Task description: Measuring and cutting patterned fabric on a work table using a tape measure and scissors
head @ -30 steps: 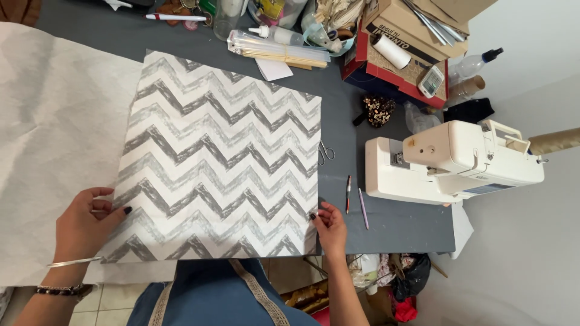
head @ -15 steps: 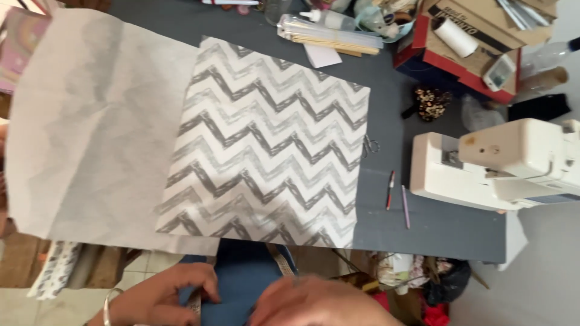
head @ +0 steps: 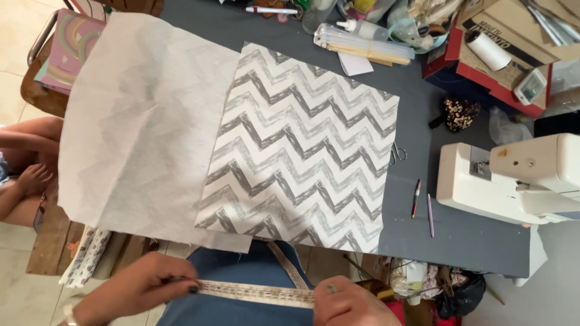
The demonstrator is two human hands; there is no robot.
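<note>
The right hand (head: 353, 303) is cut off by the bottom edge. The white sewing machine (head: 513, 178) is cropped at the right edge. The small scissors (head: 397, 153) lie partly under the grey chevron-patterned fabric panel (head: 302, 145).

pale tiled floor (head: 15, 36) at left under soft daylight, dark grey table (head: 471, 241) filling the middle, wooden chair (head: 42, 90) at its far left corner.

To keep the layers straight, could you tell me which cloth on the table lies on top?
The grey-and-white chevron fabric; its left edge overlaps the plain white cloth.
</note>
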